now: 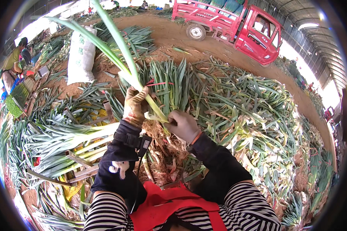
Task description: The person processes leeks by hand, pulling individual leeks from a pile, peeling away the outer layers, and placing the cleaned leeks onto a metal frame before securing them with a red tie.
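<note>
One large green onion [134, 79] slants across the middle, its long leaves reaching to the upper left and its pale lower end toward my right hand. My left hand [134, 106], in a stained glove, is closed around the stalk. The gloved fingers of my right hand [182, 126] pinch its lower end, where a pale strip of skin [153, 116] hangs loose. Beneath both hands lie tangled brown roots [164, 148] of more onions. Just beyond them is an onion bundle [169, 79] bound with a red tie.
Trimmed onions [77, 138] lie at left beside wooden slats [81, 173]. Heaped leaves and peelings [254, 123] cover the right. A white sack [81, 57] stands at the far left, near a person [13, 63]. A red truck [235, 30] is parked at the back.
</note>
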The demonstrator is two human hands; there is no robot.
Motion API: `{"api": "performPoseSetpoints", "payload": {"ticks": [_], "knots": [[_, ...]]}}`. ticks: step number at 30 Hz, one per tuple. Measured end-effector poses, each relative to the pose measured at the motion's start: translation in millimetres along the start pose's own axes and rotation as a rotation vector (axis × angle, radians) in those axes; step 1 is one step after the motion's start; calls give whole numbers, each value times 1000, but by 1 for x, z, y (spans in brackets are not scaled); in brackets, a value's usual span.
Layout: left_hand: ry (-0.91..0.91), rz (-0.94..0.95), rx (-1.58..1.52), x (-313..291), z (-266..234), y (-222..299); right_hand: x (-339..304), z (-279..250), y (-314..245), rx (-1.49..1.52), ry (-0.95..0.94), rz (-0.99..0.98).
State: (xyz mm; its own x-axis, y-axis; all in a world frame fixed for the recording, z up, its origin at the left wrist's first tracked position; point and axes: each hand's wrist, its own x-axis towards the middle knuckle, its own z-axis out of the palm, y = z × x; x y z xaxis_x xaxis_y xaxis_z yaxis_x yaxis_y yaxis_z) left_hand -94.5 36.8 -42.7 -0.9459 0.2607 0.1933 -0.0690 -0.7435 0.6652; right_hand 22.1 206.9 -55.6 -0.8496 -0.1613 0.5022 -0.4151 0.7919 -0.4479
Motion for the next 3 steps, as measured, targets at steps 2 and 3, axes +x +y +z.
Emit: {"api": "performPoseSetpoints", "payload": {"ticks": [2, 3], "knots": [[4, 73, -55, 7, -6, -1, -4, 1, 13, 333, -15, 153], [59, 108, -49, 12, -13, 3, -3, 3, 18, 677, -30, 302]]}}
